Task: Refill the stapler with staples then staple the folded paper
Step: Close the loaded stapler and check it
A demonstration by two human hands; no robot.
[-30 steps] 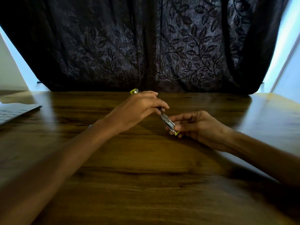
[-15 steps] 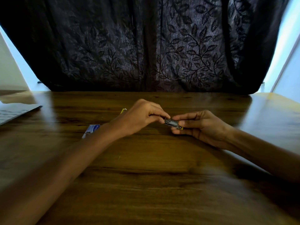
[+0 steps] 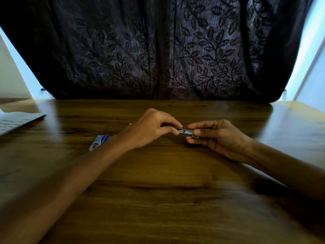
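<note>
A small metal stapler [image 3: 187,133] with yellow ends lies nearly level just above the wooden table [image 3: 158,191], held between both hands. My left hand [image 3: 151,129] pinches its left end with thumb and fingers. My right hand [image 3: 216,136] grips its right end, thumb on the near side. The stapler's middle shows as a grey metal channel; whether staples lie in it I cannot tell. A small blue-and-white staple box [image 3: 98,141] lies on the table, partly hidden behind my left forearm. A white folded paper [image 3: 15,120] rests at the far left edge.
A dark leaf-patterned curtain [image 3: 158,50] hangs behind the table's far edge. Bright wall or window strips show at both sides. A tiny loose sliver [image 3: 129,171] lies on the wood near the middle.
The stapler went from steeply tilted, with my left hand raised, down to nearly level between both hands. My left hand dropped and closed in on the right, uncovering the staple box.
</note>
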